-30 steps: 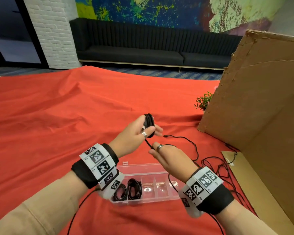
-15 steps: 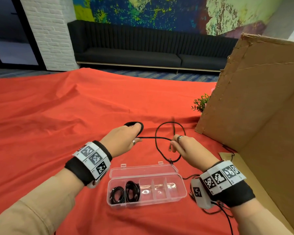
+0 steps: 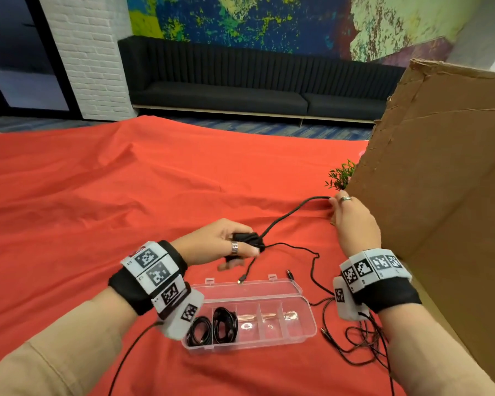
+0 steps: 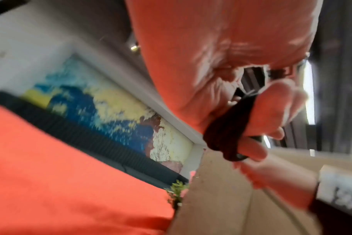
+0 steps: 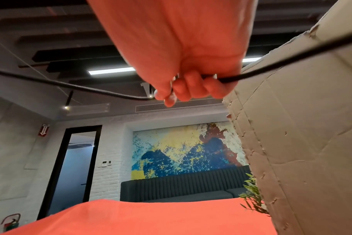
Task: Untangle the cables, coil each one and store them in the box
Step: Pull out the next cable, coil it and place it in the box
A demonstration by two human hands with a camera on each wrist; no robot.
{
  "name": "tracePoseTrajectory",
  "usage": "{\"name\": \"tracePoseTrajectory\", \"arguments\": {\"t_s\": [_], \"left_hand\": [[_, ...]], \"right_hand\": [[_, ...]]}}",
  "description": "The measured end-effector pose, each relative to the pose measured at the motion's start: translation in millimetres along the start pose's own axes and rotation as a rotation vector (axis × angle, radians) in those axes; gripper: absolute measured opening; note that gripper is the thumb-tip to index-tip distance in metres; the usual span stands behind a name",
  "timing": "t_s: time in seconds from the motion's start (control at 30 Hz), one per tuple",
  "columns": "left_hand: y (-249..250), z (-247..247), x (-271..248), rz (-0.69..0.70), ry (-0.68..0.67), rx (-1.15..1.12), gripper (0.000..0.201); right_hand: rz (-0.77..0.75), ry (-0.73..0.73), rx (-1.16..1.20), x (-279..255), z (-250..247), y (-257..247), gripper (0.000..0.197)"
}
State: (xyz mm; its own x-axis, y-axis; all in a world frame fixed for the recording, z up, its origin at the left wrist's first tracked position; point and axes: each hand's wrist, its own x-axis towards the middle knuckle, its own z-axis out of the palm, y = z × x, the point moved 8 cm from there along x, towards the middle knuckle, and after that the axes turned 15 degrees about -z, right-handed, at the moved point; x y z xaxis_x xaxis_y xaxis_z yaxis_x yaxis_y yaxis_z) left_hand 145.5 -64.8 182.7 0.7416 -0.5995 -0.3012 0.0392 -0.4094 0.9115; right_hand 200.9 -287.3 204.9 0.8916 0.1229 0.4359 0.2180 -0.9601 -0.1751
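Trouble, if it comes, looks likeliest at the small black coil (image 3: 247, 240) that the left hand (image 3: 212, 242) pinches between thumb and curled fingers above the red-draped tabletop (image 3: 103, 195). The right hand (image 3: 353, 221), fingers wrapped around the free run of the same cable (image 3: 286, 217), holds it out far to the side, just beside the big cardboard sheet (image 3: 440, 181), and that stretch looks taut. A hard tug could, I think, drag loops out of the left grip and spoil the winding. The tail with its plug (image 3: 240, 281) dangles close above the open lid of the clear plastic box (image 3: 303, 332); it could catch on the lid's edge or flick the light box aside. Two coiled cables (image 3: 212, 328) already sit in the left compartments, and the others appear free. The loose tangle (image 3: 360, 344) lies on the cloth right of the box, under the right wrist, so a sleeve or wristband could snag it and drag it along.
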Motion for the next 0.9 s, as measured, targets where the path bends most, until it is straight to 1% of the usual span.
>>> {"name": "tracePoseTrajectory", "arguments": {"t_s": [0.03,0.1,0.13,0.17,0.2,0.23,0.27,0.3,0.33,0.37,0.4,0.43,0.47,0.5,0.53,0.57,0.6,0.67,0.7,0.77,0.83,0.9], "left_hand": [[7.3,5.2,-1.3,0.047,-0.047,-0.132,0.005],[20.2,3.9,-1.9,0.121,-0.037,-0.419,0.012],[26.1,-1.4,-0.8,0.163,-0.003,-0.565,0.013],[31.6,-8.6,0.1,0.21,0.047,-0.698,0.015],[36.1,-16.5,1.9,0.257,0.101,-0.806,0.015],[38.9,-24.4,4.1,0.289,0.158,-0.883,0.013],[39.8,-31.4,7.8,0.302,0.215,-0.913,0.014],[40.3,-35.8,11.4,0.306,0.264,-0.889,0.016],[38.5,-39.0,15.9,0.307,0.315,-0.801,0.017],[36.1,-40.8,18.7,0.303,0.369,-0.655,0.016],[32.3,-41.0,20.7,0.293,0.428,-0.449,0.016],[25.6,-40.0,22.1,0.264,0.481,-0.212,0.016],[17.6,-37.0,24.0,0.22,0.505,0.025,0.017],[8.7,-32.7,25.5,0.159,0.497,0.226,0.017],[-1.3,-27.6,26.5,0.088,0.464,0.363,0.018],[-10.0,-22.4,26.1,0.023,0.411,0.432,0.021],[-17.4,-17.6,25.8,-0.033,0.348,0.443,0.025],[-20.5,-5.6,21.9,-0.101,0.192,0.355,0.029],[-17.8,-0.8,19.3,-0.106,0.118,0.297,0.027],[-6.7,5.4,13.1,-0.061,0.003,0.127,0.021],[8.7,2.8,8.5,0.028,-0.031,-0.166,0.016],[22.4,-7.0,6.1,0.122,0.009,-0.489,0.016]], "right_hand": [[-0.054,-0.011,-0.038,2.8,4.6,-7.2,0.03],[-0.183,-0.067,-0.145,0.2,14.8,-26.8,0.021],[-0.235,-0.132,-0.173,-5.9,23.3,-38.2,0.017],[-0.283,-0.19,-0.187,-14.3,31.7,-49.3,0.018],[-0.36,-0.208,-0.183,-23.6,41.1,-61.8,0.019],[-0.451,-0.205,-0.157,-34.8,45.5,-78.9,0.016],[-0.561,-0.185,-0.123,-46.6,48.2,-96.5,0.011],[-0.643,-0.183,-0.078,-58.3,47.7,-113.2,0.014],[-0.712,-0.174,-0.033,-68.5,47.7,-126.0,0.021],[-0.752,-0.173,0.007,-74.5,43.7,-135.0,0.026],[-0.784,-0.157,0.045,-76.6,36.3,-140.4,0.03],[-0.782,-0.146,0.092,-75.7,27.2,-140.1,0.032],[-0.758,-0.117,0.14,-71.9,18.0,-134.2,0.032],[-0.707,-0.084,0.178,-64.8,7.3,-124.0,0.032],[-0.652,-0.05,0.205,-55.9,-2.0,-111.0,0.032],[-0.608,-0.028,0.215,-47.4,-9.9,-98.7,0.035],[-0.585,-0.013,0.207,-40.2,-14.9,-88.4,0.038],[-0.566,-0.007,0.15,-29.6,-19.4,-76.2,0.042],[-0.549,-0.016,0.126,-25.2,-18.7,-72.3,0.044],[-0.494,-0.052,0.112,-19.5,-10.1,-65.9,0.05],[-0.449,-0.116,0.121,-19.1,3.8,-63.3,0.058],[-0.463,-0.179,0.16,-24.7,16.3,-71.1,0.059]]}}
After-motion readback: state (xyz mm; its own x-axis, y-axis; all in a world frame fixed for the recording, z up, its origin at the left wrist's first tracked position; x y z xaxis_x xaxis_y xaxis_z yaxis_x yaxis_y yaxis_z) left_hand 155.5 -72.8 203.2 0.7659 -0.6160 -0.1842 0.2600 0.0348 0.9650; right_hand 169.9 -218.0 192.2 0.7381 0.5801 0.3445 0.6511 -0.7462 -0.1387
